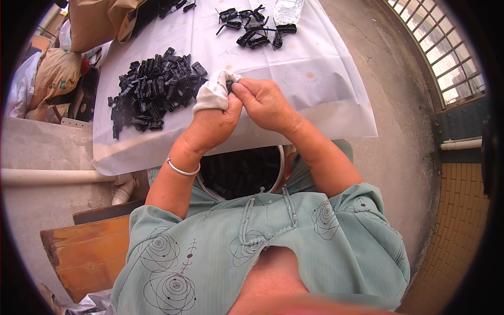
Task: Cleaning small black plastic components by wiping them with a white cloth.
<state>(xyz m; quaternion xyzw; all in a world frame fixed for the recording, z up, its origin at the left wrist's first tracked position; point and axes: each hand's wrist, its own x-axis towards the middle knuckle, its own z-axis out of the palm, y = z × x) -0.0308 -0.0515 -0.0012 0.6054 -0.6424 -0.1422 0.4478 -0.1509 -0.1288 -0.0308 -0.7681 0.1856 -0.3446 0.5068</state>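
My left hand (216,119) wears a white cloth glove (212,95) over its fingers, with the thumb bare. It meets my right hand (269,104) above the near part of the table, and both are closed. Between the fingertips a small black plastic piece (229,87) shows in part; the hands hide most of it. A heap of black plastic clip-like parts (157,86) lies just left of my left hand. Farther off, a looser group of black parts with thin straps or tails (257,32) rests on the table.
A pale cloth covers the table (320,89). Below its near edge, a round container (281,168) of dark pieces stands between my legs. A clear plastic bottle (288,10) stands at the far edge. Brown bags (94,26) crowd the far left, and a pipe (58,176) runs along the left.
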